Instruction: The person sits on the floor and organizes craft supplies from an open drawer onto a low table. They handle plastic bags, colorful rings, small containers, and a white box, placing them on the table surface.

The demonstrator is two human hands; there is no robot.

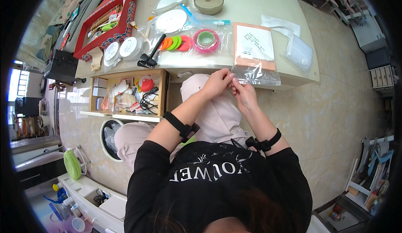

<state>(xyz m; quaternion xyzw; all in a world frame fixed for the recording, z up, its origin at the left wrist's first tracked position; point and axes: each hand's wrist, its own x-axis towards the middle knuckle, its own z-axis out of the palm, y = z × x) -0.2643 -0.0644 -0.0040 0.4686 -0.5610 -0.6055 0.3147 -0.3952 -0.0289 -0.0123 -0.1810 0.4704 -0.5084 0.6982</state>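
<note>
A clear plastic bag [263, 76] lies over the table's front edge, its open-looking end towards me. Inside it sit an orange-brown flat item and a white printed sheet [254, 43] bearing writing. At the bag's near left corner, my left hand [220, 81] pinches the edge between its fingertips. My right hand [244, 94] meets it there, thumb and fingers closed on the same corner. Both hands are above my right knee, just off the table edge. The fingertips partly hide the corner itself.
An open drawer [132, 94] full of small items juts out at left. On the table [251, 0] are a red box [105, 25], a black clip stand [150, 55], ring-shaped cutters [206, 39], a coiled strip [209, 3] and a plastic-wrapped white pack [299, 52]. A bin [111, 138] stands below.
</note>
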